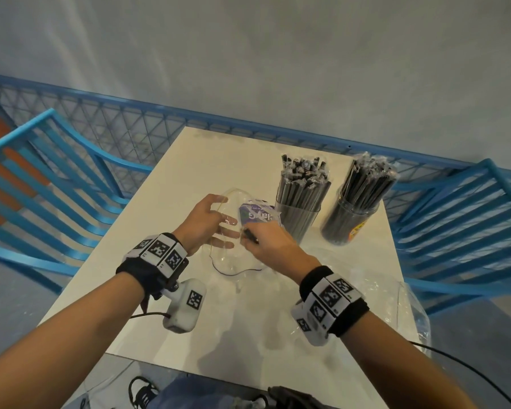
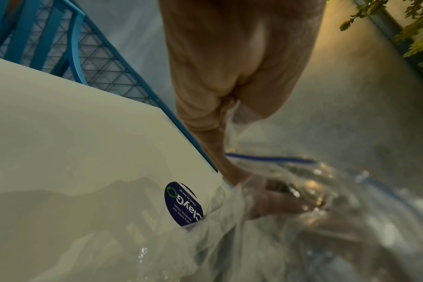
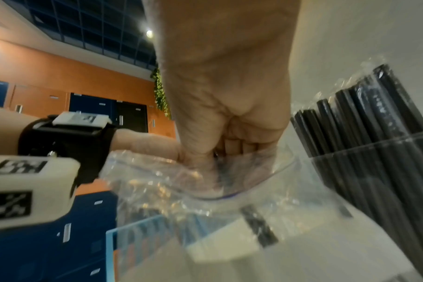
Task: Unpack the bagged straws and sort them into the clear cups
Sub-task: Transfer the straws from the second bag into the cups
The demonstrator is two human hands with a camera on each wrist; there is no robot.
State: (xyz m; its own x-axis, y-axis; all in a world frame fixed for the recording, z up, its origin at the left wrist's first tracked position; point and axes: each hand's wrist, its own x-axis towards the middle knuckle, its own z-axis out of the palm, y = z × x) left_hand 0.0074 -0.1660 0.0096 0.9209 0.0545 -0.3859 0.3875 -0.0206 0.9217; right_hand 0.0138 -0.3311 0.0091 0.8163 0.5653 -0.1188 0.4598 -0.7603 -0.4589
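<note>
A clear zip bag [image 1: 230, 260] with a purple sticker [image 1: 252, 216] lies open on the white table [image 1: 171, 190]. My left hand [image 1: 214, 222] holds its mouth apart, pinching the film between thumb and forefinger [image 2: 229, 106], with the other fingers spread inside. My right hand [image 1: 267, 245] reaches into the bag, its fingers curled in a fist [image 3: 229, 118] round a black straw [image 1: 250, 237]. How many straws it holds is hidden. Behind the bag stand two clear cups, the nearer cup [image 1: 298, 215] and the right cup [image 1: 348, 224], both packed with upright wrapped black straws.
A second crumpled clear bag [image 1: 396, 302] lies at the table's right front edge. Blue slatted chairs [image 1: 56, 184] flank the table on both sides. A blue mesh railing [image 1: 148, 128] runs behind it. Cables hang from both wrist cameras.
</note>
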